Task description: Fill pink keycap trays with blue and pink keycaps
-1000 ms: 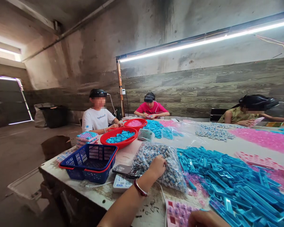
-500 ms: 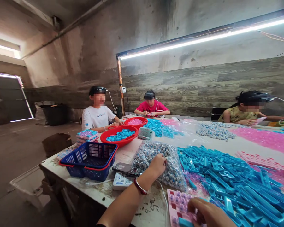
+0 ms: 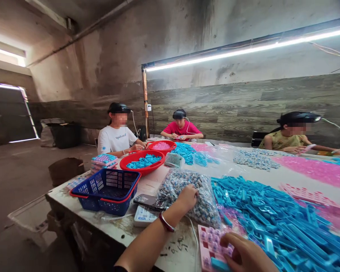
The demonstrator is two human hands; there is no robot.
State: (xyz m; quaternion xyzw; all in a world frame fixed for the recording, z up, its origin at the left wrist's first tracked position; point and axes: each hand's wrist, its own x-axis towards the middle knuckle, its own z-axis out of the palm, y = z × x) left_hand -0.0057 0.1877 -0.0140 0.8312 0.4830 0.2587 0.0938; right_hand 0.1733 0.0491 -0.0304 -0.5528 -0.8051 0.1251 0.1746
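Note:
My left hand (image 3: 188, 197), with a dark red bangle on its wrist, lies on a clear plastic bag (image 3: 174, 181) full of small grey, white and blue pieces. Its fingers are curled in and the fingertips are hidden, so what they pinch cannot be made out. My right hand (image 3: 246, 251) bends over a pink tray (image 3: 203, 249) at the bottom edge. Small clear pinkish pieces (image 3: 212, 235) sit in rows on that tray, and a blue plastic piece (image 3: 219, 264) lies across its near part. The right fingers curl down among these pieces; their grip is partly hidden.
Long blue plastic parts (image 3: 274, 215) are heaped on the right. A dark blue basket (image 3: 104, 204), a phone (image 3: 150, 201) and a white box (image 3: 144, 217) stand left. Farther back are red basins (image 3: 143, 172) and pink pieces (image 3: 308, 170). Three people sit around the table.
My left hand stays curled at the bag. The right fingers have shifted slightly on the pink tray. At the far right, a person's hand with a pink piece has lowered toward the table.

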